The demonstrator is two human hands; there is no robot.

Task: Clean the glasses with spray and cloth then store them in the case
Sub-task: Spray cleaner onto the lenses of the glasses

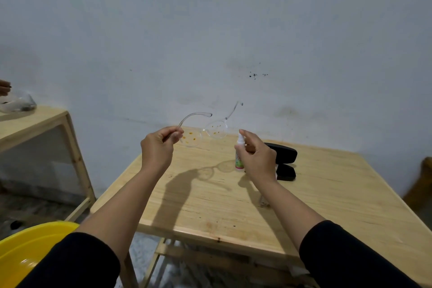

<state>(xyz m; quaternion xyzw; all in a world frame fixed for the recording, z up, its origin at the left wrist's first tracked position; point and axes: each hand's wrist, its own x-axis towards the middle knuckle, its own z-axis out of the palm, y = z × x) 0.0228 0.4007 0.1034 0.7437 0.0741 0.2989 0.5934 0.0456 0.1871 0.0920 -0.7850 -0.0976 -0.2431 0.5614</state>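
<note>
The left hand (157, 147) pinches one temple of the glasses (203, 134), held above the far surface (210, 194). The right hand (256, 154) grips the bottle (239, 156); the case (284, 153) lies just right. Such a thin grip may let the frame twist, and spray could miss the spotted lenses.

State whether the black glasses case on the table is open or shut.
Open: the case shows two black halves spread apart behind the right hand.
</note>
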